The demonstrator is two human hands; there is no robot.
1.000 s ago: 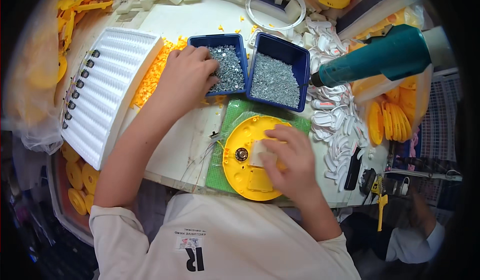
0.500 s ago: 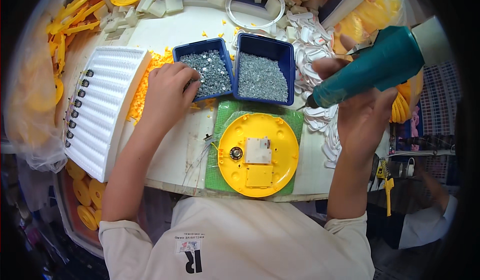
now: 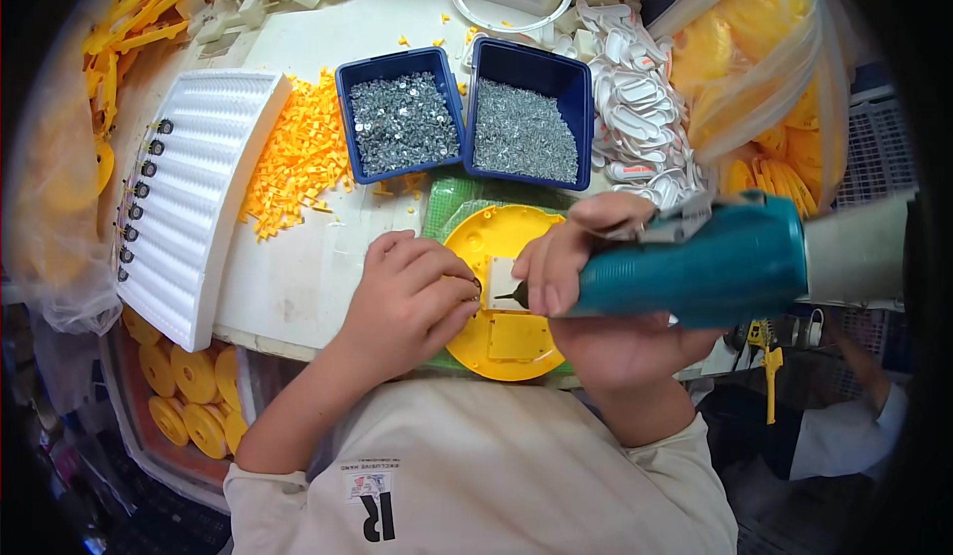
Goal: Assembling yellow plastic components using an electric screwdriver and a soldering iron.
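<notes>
A round yellow plastic housing [image 3: 516,364] lies on a green mat [image 3: 449,200] at the table's front. A white box [image 3: 501,275] is mounted inside it. My left hand [image 3: 417,292] reaches over the housing's left side, fingertips pinched together by the small round black part, mostly hidden; anything between them is too small to name. My right hand [image 3: 620,356] is wrapped round a teal electric screwdriver [image 3: 695,267], held nearly level. Its dark tip points left, over the white box close to my left fingertips; whether it touches anything I cannot tell.
Two blue bins [image 3: 536,70] of small metal parts stand behind the housing. Small yellow pieces [image 3: 298,158] and a white foam tray [image 3: 204,188] lie left, white plastic parts [image 3: 640,108] right. Yellow discs [image 3: 194,374] fill a crate below left. A bag [image 3: 764,69] holds yellow parts.
My left hand has come from the left blue bin to the yellow housing. My right hand has swung the electric screwdriver down and left over the housing.
</notes>
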